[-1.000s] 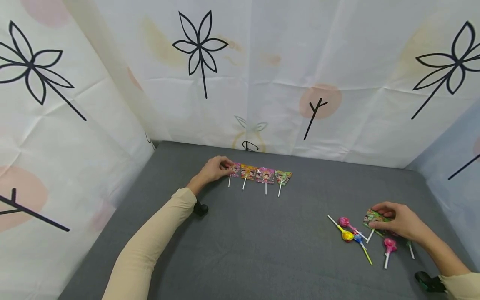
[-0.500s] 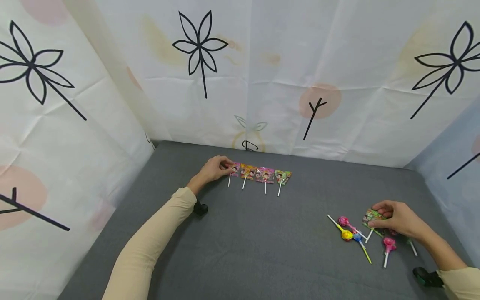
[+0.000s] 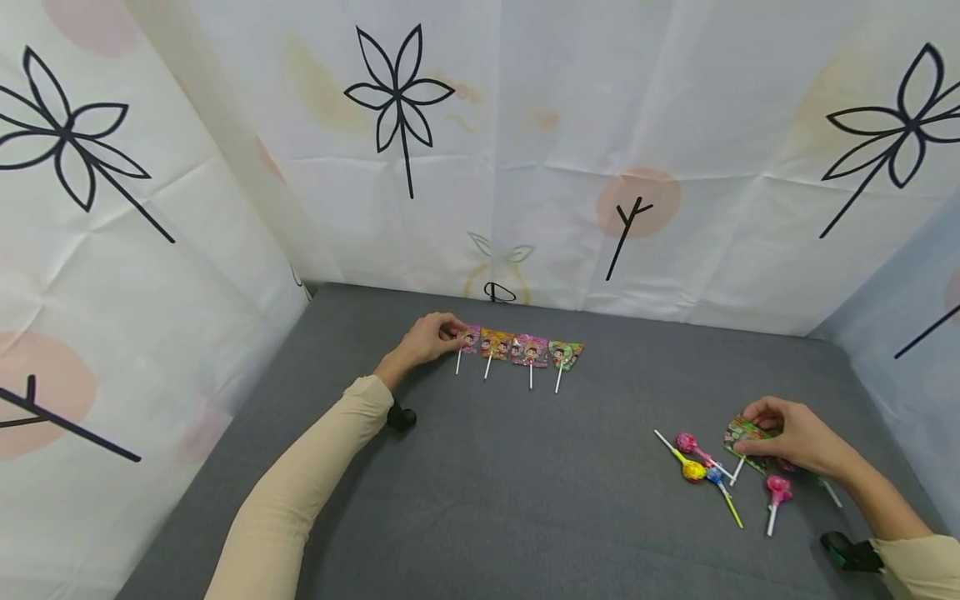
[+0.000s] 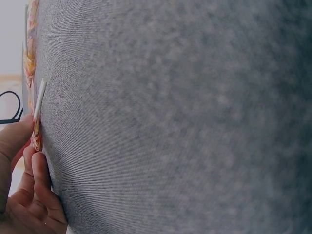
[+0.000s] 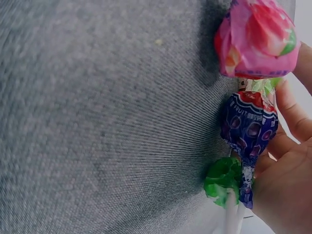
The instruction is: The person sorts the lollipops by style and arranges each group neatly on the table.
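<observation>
My left hand [image 3: 429,336] pinches a flat pink-wrapped lollipop [image 3: 471,337] by its wrapper, at the left end of a row. To its right lie an orange-wrapped lollipop [image 3: 497,343], another pink one [image 3: 529,350] and a green one [image 3: 566,354], sticks toward me. At the right, my right hand [image 3: 798,437] pinches a flat green-wrapped lollipop [image 3: 741,428] between thumb and fingers. In the right wrist view, a round pink lollipop [image 5: 258,39], a dark blue one [image 5: 248,124] and a green one [image 5: 222,180] lie beside this hand.
Left of the right hand, a yellow round lollipop [image 3: 693,471], a pink one [image 3: 686,442] and a blue one [image 3: 715,475] lie bunched with crossing sticks. White printed cloth [image 3: 540,217] stands behind the grey table [image 3: 525,483].
My right hand has shifted very slightly left with the green-wrapped lollipop; a white stick below its wrist has swung a little to the right. The left hand stays put.
</observation>
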Demonstrator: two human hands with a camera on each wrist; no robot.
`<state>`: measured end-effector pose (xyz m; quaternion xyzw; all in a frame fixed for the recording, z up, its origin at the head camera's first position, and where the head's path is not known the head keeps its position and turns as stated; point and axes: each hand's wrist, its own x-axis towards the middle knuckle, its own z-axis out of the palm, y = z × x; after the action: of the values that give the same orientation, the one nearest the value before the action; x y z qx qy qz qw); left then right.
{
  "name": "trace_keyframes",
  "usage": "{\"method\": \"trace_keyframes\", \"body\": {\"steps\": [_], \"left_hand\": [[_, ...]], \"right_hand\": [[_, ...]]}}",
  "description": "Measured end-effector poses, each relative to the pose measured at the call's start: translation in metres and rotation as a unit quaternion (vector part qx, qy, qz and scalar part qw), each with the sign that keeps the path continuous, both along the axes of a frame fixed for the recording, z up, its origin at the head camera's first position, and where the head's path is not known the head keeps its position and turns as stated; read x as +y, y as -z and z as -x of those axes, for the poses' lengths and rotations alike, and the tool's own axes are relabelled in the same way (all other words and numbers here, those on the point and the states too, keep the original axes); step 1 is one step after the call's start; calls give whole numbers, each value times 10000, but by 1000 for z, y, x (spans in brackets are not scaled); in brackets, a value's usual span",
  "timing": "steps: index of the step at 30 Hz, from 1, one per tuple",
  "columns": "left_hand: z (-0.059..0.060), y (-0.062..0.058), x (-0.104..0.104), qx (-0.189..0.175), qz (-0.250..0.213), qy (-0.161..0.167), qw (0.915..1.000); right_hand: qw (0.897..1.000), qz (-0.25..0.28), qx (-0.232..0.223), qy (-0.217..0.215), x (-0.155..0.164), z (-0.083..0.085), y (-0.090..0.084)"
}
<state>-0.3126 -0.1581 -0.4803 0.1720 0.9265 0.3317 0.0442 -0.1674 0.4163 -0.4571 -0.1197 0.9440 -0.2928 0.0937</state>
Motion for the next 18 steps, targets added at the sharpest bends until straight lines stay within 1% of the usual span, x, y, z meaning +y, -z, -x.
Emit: {"method": "trace_keyframes", "body": {"steps": [4,7,13,18], "left_hand": [[0,0,1,-52,8,-25,10000],[0,0,1,-12,-16,-18,10000],[0,1,0,23,-29,20,10000],[0,1,0,-2,-34,5,10000]], "right_hand": [[9997,222,107,9,-1,-1,0],[9990,423,153,46,-1,-1,-1],[9977,669,45,105,-3,-1,-5],[9962,839,184,176,-5,-2,-10]]}}
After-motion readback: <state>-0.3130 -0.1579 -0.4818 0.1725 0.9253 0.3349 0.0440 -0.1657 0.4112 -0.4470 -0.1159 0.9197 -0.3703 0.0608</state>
